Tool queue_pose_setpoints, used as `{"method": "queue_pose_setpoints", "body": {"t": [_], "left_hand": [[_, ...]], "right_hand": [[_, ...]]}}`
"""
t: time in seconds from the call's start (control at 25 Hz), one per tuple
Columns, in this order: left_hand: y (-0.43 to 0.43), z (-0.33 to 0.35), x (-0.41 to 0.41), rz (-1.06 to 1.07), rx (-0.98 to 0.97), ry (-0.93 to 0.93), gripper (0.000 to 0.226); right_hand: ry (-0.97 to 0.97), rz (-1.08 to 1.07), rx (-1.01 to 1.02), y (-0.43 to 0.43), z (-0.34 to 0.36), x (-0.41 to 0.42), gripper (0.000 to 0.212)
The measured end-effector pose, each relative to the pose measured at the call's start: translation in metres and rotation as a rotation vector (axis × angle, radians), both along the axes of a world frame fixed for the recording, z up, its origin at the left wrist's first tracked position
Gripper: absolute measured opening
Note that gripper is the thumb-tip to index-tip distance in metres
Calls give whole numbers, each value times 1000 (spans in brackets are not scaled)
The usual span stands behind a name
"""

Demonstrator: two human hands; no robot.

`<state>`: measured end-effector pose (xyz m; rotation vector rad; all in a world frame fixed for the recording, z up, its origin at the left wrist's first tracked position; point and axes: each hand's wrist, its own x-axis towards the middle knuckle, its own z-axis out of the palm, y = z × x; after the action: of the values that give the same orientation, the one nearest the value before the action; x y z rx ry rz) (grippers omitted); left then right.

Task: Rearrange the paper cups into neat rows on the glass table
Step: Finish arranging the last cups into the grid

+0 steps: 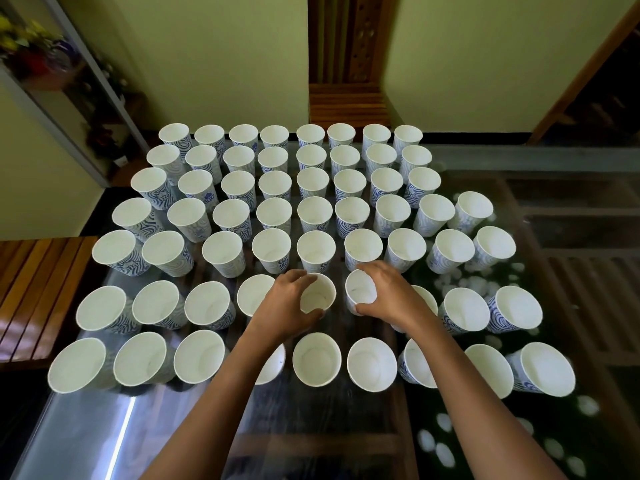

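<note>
Spreading across most of the view, the glass bench (104,427) carries dozens of white paper cups (275,216) printed with blue swirls, all standing mouth-up. The far cups stand in tight, fairly even rows. The nearest rows are looser, with wider gaps and a few cups off line at the right. A slatted wooden seat (34,289) sits beside the bench at the left, and a wooden chair (346,98) stands against the wall beyond it. Both forearms reach in from the near edge to the second row from the front. The left hand (287,306) holds a middle cup (317,296), and the right hand (388,292) holds the neighbouring cup (360,292) just beside it, the two cups not touching. Each hand's fingers (301,277) curl round the far side of its cup, with the thumb on the near side.
</note>
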<state>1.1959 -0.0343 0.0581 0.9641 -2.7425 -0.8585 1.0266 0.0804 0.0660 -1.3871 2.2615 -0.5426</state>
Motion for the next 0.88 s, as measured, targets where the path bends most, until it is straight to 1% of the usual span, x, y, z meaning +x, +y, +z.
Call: {"method": "queue_pose_setpoints", "body": {"t": [0.16, 0.28, 0.4, 0.52, 0.68, 0.88], "left_hand": [[7, 8, -7, -5, -32, 34, 63], [23, 15, -30, -72, -58, 70, 58], [47, 18, -62, -152, -28, 40, 59], [69, 15, -89, -215, -14, 25, 59], [90, 10, -110, -246, -18, -36, 65], [98, 8, -122, -253, -27, -85, 67]], "right_hand": [[-23, -37, -17, 15, 7, -9, 77], [-13, -101, -28, 41, 13, -25, 72], [22, -155, 4, 76, 19, -51, 67], [45, -208, 25, 104, 20, -77, 66], [20, -164, 107, 120, 14, -93, 74], [16, -100, 113, 122, 5, -99, 77]]}}
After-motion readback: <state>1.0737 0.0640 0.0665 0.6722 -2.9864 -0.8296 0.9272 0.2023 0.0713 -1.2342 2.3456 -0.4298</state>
